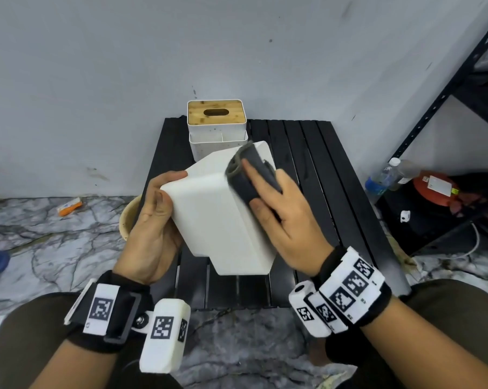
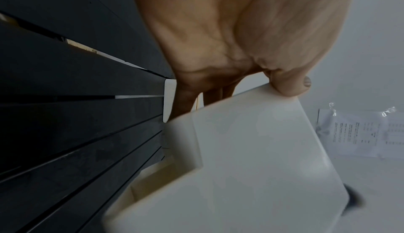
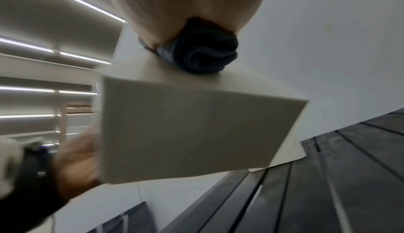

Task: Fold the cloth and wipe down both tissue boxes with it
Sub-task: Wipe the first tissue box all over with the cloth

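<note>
My left hand (image 1: 150, 220) grips the left end of the white box (image 1: 220, 214), tilted above the black slatted table (image 1: 315, 175). It feels light, stiff and smooth, likely slippery, best held by its edges. My right hand (image 1: 282, 217) presses the soft folded cloth (image 1: 248, 175) flat on its right side. The second box (image 1: 217, 127) stands far, by the wall (image 1: 237, 46); shelving (image 1: 461, 113) stands right.

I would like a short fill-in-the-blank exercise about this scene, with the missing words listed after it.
1. The right hand presses a folded dark ____ against the white tissue box.
2. The left hand grips this box, which is ____ above the black slatted table.
3. The second tissue box, near the wall, has a ____ lid.

Missing words: cloth; tilted; wooden
</note>
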